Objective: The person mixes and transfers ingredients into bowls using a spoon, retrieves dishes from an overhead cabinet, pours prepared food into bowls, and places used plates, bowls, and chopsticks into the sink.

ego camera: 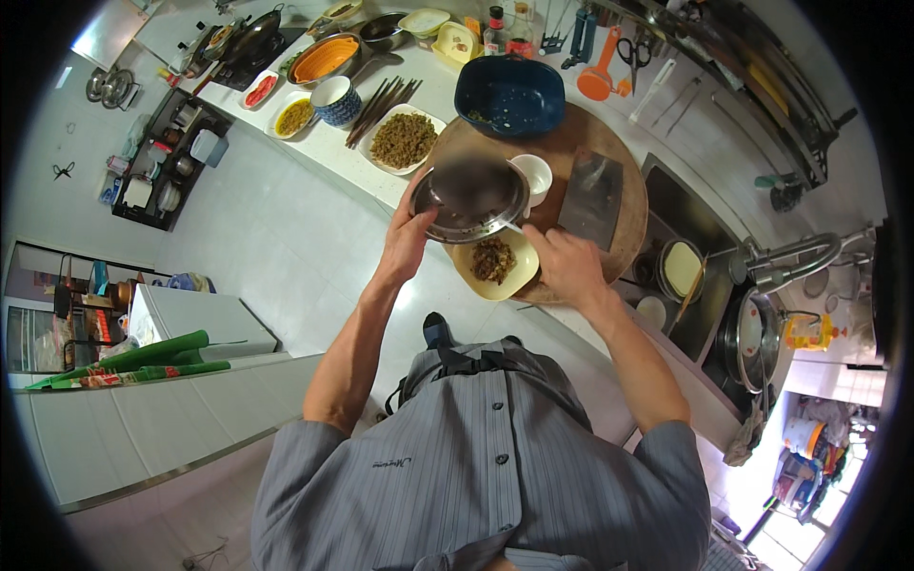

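My left hand (pixel 408 239) grips the rim of a steel bowl (pixel 468 232), which is tilted over a pale yellow dish (pixel 530 268). A blurred patch hides much of the bowl's inside. Brown minced food (pixel 493 260) lies in the dish. In my right hand (pixel 568 264) is the handle of a light-coloured utensil (pixel 510 225), its far end at the bowl's near rim. Beyond the bowl stands a white cup (pixel 535 180), and to its right a cleaver (pixel 591 200) lies flat on the round wooden board (pixel 632 182).
A dark blue basin (pixel 510 96) stands on the board's far side. Left of it are a plate of browned mince (pixel 403 139), chopsticks (pixel 383 107) and a blue patterned bowl (pixel 337 102). The sink (pixel 678 196) with its steel faucet (pixel 800 250) lies at the right.
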`<state>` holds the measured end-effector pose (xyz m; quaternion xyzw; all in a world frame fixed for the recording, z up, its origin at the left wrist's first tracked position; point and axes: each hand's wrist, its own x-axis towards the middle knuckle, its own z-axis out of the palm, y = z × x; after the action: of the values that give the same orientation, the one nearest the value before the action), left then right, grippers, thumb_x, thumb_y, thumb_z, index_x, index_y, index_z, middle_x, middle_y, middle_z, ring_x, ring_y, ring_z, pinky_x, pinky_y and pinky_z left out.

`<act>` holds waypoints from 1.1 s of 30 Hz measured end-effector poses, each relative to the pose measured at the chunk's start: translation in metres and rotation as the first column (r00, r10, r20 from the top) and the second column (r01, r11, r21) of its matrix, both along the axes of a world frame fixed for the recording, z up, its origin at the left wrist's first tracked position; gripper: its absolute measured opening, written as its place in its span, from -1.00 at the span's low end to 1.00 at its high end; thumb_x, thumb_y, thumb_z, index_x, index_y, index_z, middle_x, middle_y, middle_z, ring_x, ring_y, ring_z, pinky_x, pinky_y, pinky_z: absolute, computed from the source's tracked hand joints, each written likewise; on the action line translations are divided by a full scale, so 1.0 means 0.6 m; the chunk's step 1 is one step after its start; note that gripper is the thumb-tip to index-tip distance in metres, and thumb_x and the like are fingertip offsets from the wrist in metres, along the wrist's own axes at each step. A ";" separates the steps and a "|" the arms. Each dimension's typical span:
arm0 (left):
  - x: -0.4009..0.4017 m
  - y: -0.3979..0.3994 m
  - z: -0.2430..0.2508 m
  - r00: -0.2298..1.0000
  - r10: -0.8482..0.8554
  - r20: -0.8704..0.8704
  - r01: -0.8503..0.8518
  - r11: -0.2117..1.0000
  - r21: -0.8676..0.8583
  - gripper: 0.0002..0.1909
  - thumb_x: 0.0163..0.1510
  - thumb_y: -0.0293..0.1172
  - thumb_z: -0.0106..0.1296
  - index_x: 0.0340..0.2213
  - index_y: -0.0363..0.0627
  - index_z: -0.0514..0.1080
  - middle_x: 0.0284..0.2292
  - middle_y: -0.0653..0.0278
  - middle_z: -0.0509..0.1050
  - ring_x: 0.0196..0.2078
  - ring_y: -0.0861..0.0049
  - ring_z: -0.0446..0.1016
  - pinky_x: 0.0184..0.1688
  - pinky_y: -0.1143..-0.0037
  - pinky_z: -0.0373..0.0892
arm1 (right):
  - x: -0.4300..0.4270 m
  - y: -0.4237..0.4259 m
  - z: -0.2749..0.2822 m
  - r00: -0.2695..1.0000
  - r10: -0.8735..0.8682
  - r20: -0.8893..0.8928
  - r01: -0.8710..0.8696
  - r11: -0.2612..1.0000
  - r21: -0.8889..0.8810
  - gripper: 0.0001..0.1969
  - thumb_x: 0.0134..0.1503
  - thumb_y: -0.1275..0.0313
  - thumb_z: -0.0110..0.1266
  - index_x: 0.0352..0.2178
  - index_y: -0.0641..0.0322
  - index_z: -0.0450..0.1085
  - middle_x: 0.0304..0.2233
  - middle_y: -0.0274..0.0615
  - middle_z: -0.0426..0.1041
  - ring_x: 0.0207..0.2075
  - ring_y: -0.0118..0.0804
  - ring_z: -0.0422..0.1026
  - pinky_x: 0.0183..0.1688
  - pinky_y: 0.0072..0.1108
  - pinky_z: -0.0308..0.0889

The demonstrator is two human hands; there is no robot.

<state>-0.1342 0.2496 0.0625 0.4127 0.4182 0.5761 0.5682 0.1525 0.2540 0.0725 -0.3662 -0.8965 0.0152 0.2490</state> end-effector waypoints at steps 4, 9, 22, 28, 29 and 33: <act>0.008 0.006 -0.001 0.995 0.055 -0.079 -0.051 0.997 0.049 -0.31 0.09 -0.67 -0.26 0.29 -0.14 0.05 0.25 0.20 0.16 0.28 0.46 0.11 0.29 0.48 0.04 | 0.023 -0.043 0.001 0.999 0.041 -0.018 -0.043 0.994 -0.098 -0.54 -0.06 0.59 0.04 -0.03 0.24 0.38 -0.50 -0.17 0.40 -0.48 -0.16 0.47 -0.45 -0.43 0.40; 0.015 0.012 -0.010 0.986 0.021 -0.163 -0.004 0.994 0.105 -0.32 0.12 -0.65 -0.23 0.29 -0.13 0.05 0.26 0.19 0.13 0.29 0.44 0.09 0.28 0.50 0.04 | -0.011 -0.018 0.004 0.990 -0.032 -0.134 0.030 0.999 -0.020 -0.53 -0.05 0.60 0.04 -0.02 0.25 0.38 -0.48 -0.16 0.41 -0.47 -0.13 0.47 -0.43 -0.43 0.39; 0.035 -0.025 0.000 0.993 0.115 -0.039 -0.116 0.993 -0.030 -0.30 0.08 -0.68 -0.26 0.29 -0.16 0.03 0.25 0.15 0.15 0.31 0.39 0.08 0.33 0.46 -0.02 | 0.020 -0.064 -0.008 0.985 -0.067 -0.160 0.070 0.997 0.013 -0.62 -0.01 0.60 0.07 -0.09 0.27 0.44 -0.50 -0.19 0.39 -0.46 -0.20 0.45 -0.43 -0.47 0.38; 0.024 -0.065 0.006 0.957 0.255 0.140 -0.229 0.957 -0.179 -0.42 0.12 -0.63 -0.22 0.20 -0.19 0.14 0.06 0.21 0.36 0.08 0.48 0.33 0.12 0.46 0.26 | 0.002 -0.050 -0.005 0.981 -0.003 -0.194 -0.016 0.995 -0.095 -0.69 0.04 0.58 0.07 -0.12 0.33 0.45 -0.49 -0.13 0.42 -0.47 -0.18 0.46 -0.42 -0.47 0.38; 0.025 -0.069 0.003 0.953 0.272 0.133 -0.253 0.956 -0.148 -0.44 0.13 -0.61 -0.20 0.19 -0.19 0.14 0.02 0.21 0.38 0.02 0.49 0.37 0.05 0.46 0.33 | -0.002 -0.052 -0.003 0.980 0.023 -0.199 -0.042 0.995 -0.091 -0.69 0.04 0.58 0.07 -0.12 0.33 0.45 -0.49 -0.13 0.42 -0.47 -0.18 0.46 -0.42 -0.47 0.38; -0.001 -0.095 0.006 0.888 0.414 0.200 -0.370 0.902 -0.225 -0.51 0.14 -0.59 -0.19 0.13 -0.20 0.19 -0.03 0.18 0.41 -0.07 0.41 0.46 -0.09 0.39 0.47 | -0.015 -0.061 0.011 0.838 -0.093 -0.537 -0.173 0.889 -0.424 -0.77 0.17 0.53 0.00 -0.14 0.39 0.44 -0.51 -0.12 0.46 -0.51 -0.25 0.44 -0.44 -0.54 0.34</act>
<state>-0.1346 0.1925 0.0661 0.1925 0.4707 0.6851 0.5215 0.1435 0.2172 0.0792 -0.3752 -0.7669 0.3339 0.3994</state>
